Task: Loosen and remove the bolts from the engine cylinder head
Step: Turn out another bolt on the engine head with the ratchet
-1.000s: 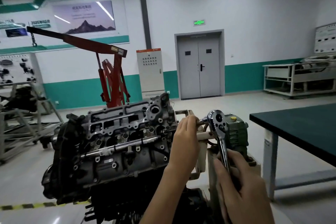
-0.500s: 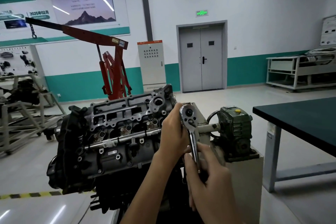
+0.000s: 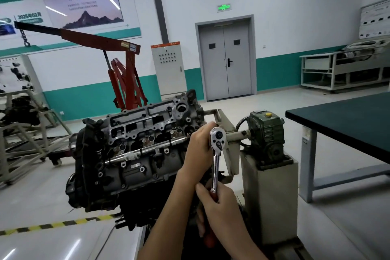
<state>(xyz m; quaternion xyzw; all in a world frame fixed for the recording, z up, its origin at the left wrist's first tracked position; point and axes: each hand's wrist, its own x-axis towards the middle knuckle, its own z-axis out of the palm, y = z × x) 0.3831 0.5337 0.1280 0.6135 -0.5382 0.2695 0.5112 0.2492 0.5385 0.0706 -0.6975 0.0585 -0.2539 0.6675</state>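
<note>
As the ratchet wrench (image 3: 216, 154) had been swung from a rightward slant a second earlier to nearly upright, one loosening stroke was judged to have been made at the right end of the cylinder head (image 3: 147, 133), with the bolt not yet out. Its red grip was clasped by the fingers of the right hand (image 3: 219, 202). Its drive end was steadied by the curled fingers of the left hand (image 3: 199, 150), behind which the bolt was hidden. One wrench, one cylinder head and two hands were counted; remaining bolts could not be.
</note>
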